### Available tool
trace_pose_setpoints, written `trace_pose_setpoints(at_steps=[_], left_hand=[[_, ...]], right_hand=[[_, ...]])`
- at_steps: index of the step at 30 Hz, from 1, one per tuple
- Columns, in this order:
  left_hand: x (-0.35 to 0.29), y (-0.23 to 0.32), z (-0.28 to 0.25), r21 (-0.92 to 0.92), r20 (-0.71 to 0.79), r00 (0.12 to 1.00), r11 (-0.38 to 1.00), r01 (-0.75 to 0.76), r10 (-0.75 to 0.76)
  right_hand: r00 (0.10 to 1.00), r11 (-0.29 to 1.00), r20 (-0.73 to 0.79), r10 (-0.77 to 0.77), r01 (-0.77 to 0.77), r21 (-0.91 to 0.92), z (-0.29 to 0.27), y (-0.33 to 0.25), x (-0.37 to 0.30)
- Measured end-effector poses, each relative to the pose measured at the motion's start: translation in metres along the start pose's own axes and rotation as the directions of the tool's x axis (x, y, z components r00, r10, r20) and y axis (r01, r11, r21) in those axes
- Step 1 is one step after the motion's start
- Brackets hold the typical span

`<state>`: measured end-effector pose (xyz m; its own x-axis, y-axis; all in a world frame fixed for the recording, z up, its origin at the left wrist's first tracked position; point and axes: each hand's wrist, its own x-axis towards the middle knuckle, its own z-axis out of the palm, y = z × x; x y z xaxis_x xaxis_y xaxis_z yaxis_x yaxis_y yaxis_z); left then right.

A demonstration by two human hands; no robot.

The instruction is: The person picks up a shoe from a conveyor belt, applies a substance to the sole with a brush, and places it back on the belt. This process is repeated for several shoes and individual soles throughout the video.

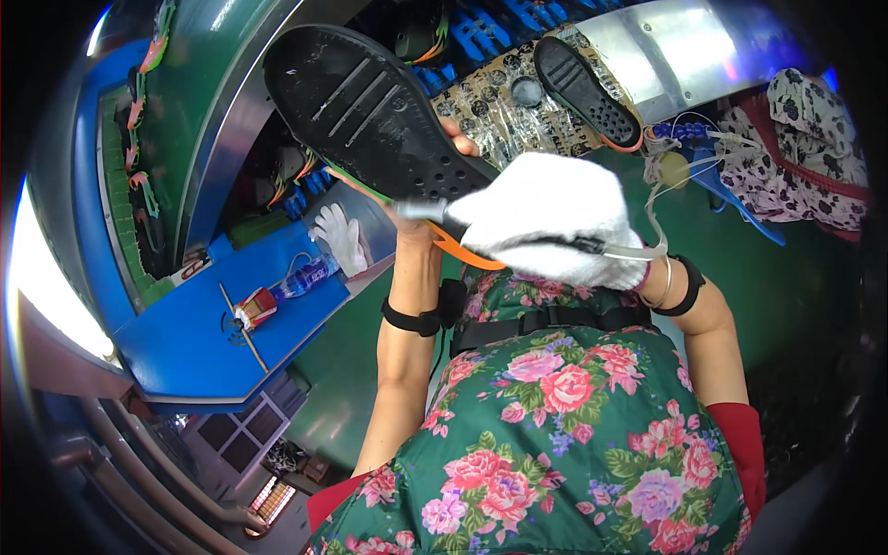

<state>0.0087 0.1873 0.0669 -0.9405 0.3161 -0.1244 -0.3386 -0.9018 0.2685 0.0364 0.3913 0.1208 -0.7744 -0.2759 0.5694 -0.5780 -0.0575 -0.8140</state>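
Observation:
A large black shoe sole (356, 106), tilted with its grooved, holed face toward me, is in my left hand (410, 225). That hand is closed round it from behind; a few fingertips show at its far edge. Orange material (467, 250) hangs below the sole. My right hand (555, 217), in a white glove, is closed on a brush-like tool (421, 211) with a pale, blurred tip. The tool's tip lies over the sole's near edge; I cannot tell whether it touches. A clear tube (638, 251) runs from the tool past my right wrist.
Another black sole (589, 92) lies on a stained, plastic-wrapped board (499, 106), beside a small round dish (527, 91). On the blue table (176, 347) at left are a white glove (340, 239), a bottle (307, 276) and a red packet (254, 308). Floral cloth (786, 153) hangs at right.

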Motion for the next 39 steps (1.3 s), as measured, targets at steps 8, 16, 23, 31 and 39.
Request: trace_pose_setpoints(at_steps=[8,16,23,31,39], left_hand=[[0.006,0.01,0.004,0.146,0.056,0.996,0.986,-0.078,0.07],[0.009,0.027,-0.002,0.161,0.224,0.975,0.986,-0.033,-0.004],[0.012,0.029,0.004,0.208,0.187,0.98,0.971,-0.115,0.076],[0.018,0.038,0.005,0.262,0.306,0.949,0.951,-0.165,0.08],[0.021,0.041,0.006,0.205,0.26,0.959,0.964,-0.17,0.114]], right_hand=[[0.993,0.995,0.068,-0.094,0.095,-0.007,0.001,-0.002,-0.008],[0.997,0.989,-0.019,-0.069,0.066,-0.134,0.006,-0.009,-0.014],[0.999,0.993,0.03,-0.04,0.043,-0.112,-0.001,-0.006,-0.017],[1.0,1.0,0.007,0.001,-0.001,-0.01,-0.003,-0.002,-0.015],[0.991,0.988,-0.046,0.123,-0.118,0.094,-0.007,-0.001,-0.016]])
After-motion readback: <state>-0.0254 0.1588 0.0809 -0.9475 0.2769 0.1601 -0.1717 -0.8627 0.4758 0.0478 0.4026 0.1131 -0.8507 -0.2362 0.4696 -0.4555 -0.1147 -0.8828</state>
